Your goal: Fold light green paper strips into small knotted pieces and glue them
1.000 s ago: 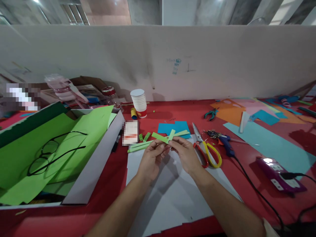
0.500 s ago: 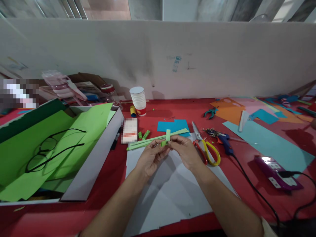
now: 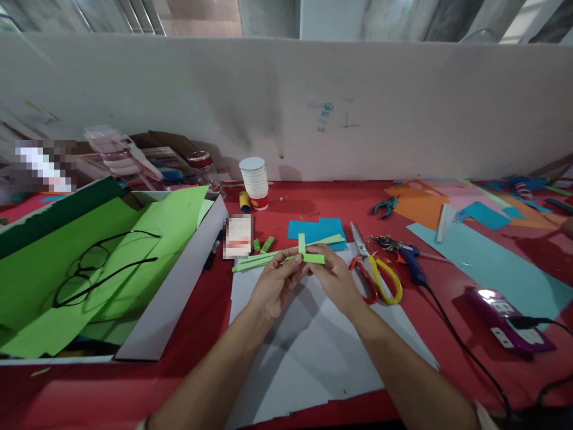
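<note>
Left hand (image 3: 280,280) pinches crossed green strips (image 3: 316,258), ends unfolded; right hand (image 3: 332,276) close, grip unclear; pleated pieces (image 3: 267,244) seemingly done.

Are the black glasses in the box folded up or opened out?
Opened out: both side pieces of the black glasses stretch away from the lenses across the green paper.
</note>
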`<state>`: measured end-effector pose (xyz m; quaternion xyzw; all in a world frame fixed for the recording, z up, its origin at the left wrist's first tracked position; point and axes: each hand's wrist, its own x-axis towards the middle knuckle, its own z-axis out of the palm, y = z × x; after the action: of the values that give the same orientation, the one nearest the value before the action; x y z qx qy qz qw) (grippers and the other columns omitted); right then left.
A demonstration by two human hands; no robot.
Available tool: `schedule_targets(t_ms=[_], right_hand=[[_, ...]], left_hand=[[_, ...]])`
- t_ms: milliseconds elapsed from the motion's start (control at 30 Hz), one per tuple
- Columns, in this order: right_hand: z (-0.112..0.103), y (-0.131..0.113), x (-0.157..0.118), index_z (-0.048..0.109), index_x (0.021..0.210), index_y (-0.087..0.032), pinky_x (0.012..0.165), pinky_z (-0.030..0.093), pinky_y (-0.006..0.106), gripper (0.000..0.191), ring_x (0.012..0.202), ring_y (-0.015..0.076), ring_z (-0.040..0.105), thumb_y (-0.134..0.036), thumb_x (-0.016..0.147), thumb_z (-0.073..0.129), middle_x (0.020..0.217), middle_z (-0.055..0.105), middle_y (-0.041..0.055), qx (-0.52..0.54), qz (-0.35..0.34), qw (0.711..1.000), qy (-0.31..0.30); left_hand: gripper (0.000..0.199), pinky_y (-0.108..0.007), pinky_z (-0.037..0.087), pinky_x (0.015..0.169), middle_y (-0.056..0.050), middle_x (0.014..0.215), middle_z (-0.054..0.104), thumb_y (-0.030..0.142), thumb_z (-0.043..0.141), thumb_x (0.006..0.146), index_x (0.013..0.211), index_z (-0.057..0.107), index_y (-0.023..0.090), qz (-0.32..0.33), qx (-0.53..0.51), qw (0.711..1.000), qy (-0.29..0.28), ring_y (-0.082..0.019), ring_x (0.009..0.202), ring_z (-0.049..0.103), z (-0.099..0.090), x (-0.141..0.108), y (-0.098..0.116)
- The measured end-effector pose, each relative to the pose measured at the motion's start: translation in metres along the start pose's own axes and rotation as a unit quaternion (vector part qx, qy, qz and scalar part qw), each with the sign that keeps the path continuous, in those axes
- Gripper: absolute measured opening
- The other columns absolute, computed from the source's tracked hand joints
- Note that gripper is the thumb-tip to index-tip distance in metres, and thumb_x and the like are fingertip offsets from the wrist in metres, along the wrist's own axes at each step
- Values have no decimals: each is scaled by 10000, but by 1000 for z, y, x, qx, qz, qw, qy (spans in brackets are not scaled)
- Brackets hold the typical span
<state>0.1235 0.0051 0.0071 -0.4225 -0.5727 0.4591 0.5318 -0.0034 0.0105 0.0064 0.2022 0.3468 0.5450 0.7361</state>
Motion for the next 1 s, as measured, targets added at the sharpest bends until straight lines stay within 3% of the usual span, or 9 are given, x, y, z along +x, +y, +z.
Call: schedule_targets(t_ms=[133, 267, 467, 633, 800, 1000], right_hand=[[7, 2, -5, 602, 1071, -256, 772, 482, 303, 320, 877, 165, 594, -257, 753, 636, 1088, 612, 39, 24, 8, 999, 25], [11, 7, -6, 638, 941, -203, 698, 490, 299, 211, 756, 166, 604, -330, 774, 614, 877, 671, 38, 30, 29, 996, 85], [11, 9, -4, 659, 867, -194, 659, 475, 285, 186, 696, 157, 588, -340, 758, 622, 789, 669, 23, 47, 56, 994, 86], [15, 6, -7, 621, 989, -219, 629, 459, 270, 270, 660, 145, 561, -314, 738, 649, 737, 630, -1, 37, 72, 992, 98], [17, 7, -9, 637, 964, -244, 657, 473, 269, 257, 690, 127, 560, -241, 709, 671, 972, 612, 19, -11, 12, 997, 72], [12, 5, -6, 663, 923, -240, 664, 473, 270, 187, 784, 158, 578, -235, 736, 666, 924, 594, 26, -69, -52, 994, 61]], left_hand=[[187, -179, 512, 705, 7, 760, 681, 163, 759, 638, 795, 659, 149, 20, 4, 1000, -2, -76, 675, 636, 0, 0, -2], [166, -206, 505, 752, 8, 759, 681, 142, 755, 634, 767, 657, 153, 31, -18, 999, -7, -86, 708, 641, 0, -1, -6], [183, -227, 501, 752, -9, 782, 676, 139, 758, 625, 773, 650, 147, 29, -8, 1000, -8, -102, 729, 636, -4, 2, -8], [182, -188, 478, 693, 10, 728, 647, 147, 761, 617, 760, 648, 147, 41, 22, 999, 8, -69, 649, 593, -8, 4, -8], [134, -189, 466, 590, 20, 668, 632, 145, 727, 646, 738, 632, 165, -37, -41, 998, 21, -76, 584, 579, -8, 1, -3], [54, -239, 502, 665, 5, 648, 636, 127, 656, 709, 747, 625, 149, -113, -94, 989, -31, -97, 593, 599, -7, 2, 1]])
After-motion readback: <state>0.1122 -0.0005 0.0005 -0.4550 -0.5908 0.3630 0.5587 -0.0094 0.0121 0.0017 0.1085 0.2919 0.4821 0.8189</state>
